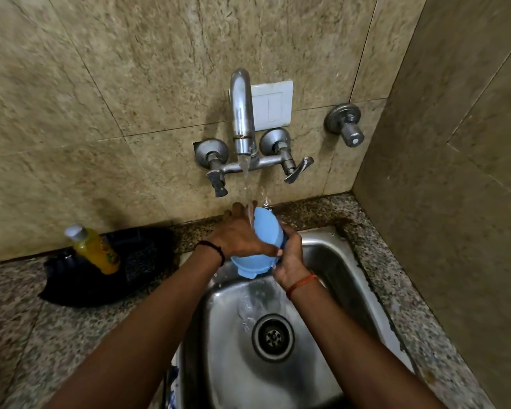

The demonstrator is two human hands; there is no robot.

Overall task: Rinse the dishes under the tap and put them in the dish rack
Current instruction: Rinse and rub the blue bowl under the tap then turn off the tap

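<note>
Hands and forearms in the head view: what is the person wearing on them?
No gloves and no sleeves in view; both forearms are bare. The left hand has a thin black thread band around the wrist. The right hand has a thin orange-red thread band around its wrist. No rings or watch can be made out.

Two hands (242, 231), one blue bowl (260, 249), one tap (242, 113), one sink (322, 290), one bottle (95, 249).

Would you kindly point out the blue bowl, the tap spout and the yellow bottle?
blue bowl (263, 231): head view, on its outer wall.
tap spout (242, 113): head view, mid-pipe.
yellow bottle (96, 252): head view, on its body.
</note>
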